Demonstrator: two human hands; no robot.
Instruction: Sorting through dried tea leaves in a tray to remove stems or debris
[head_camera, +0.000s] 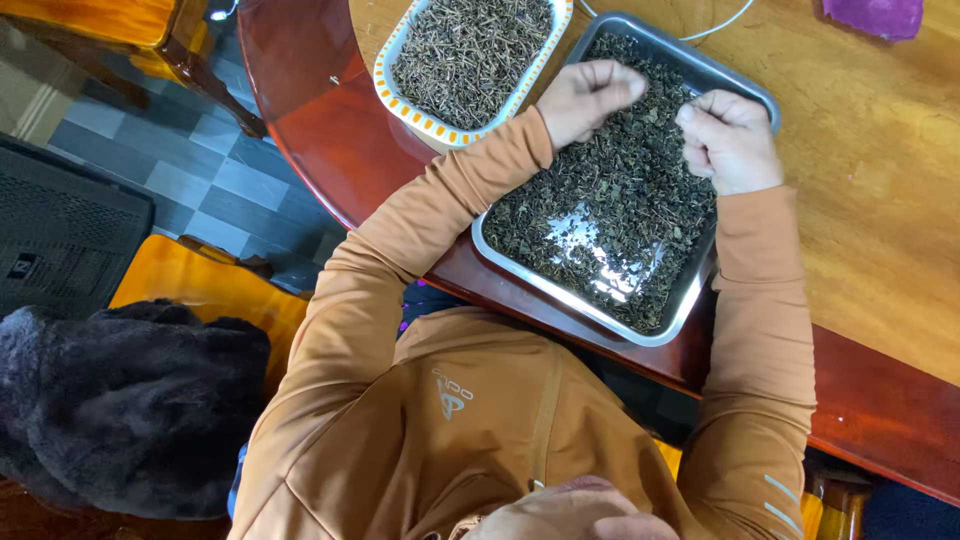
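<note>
1. The left hand (588, 95) rests on the far left part of a metal tray (690, 300), fingers curled loosely down into a bed of dark dried leaves (620, 190); whether anything is pinched under them cannot be seen.
2. The right hand (728, 140) sits just beside it at the far right of the same tray, closed into a loose fist over the leaves, fingertips tucked under, apparently gripping a small pinch, though what it holds is hidden.
3. The tray stands on the wooden tabletop (880, 220), near its red curved edge, directly in front of the person in orange sleeves.
4. Near the tray's closer end, bare shiny metal shows through the thinned leaves, while the far end under the hands is heaped thickly.
5. Just beside the tray, to its left, a white oval dish with an orange-dotted rim (395, 95) holds paler, twig-like bits (470, 50), filling it in an even layer.
6. Judging from this, a fair amount has already been sorted into the dish, yet most of the tray's leaves remain to be gone through.
</note>
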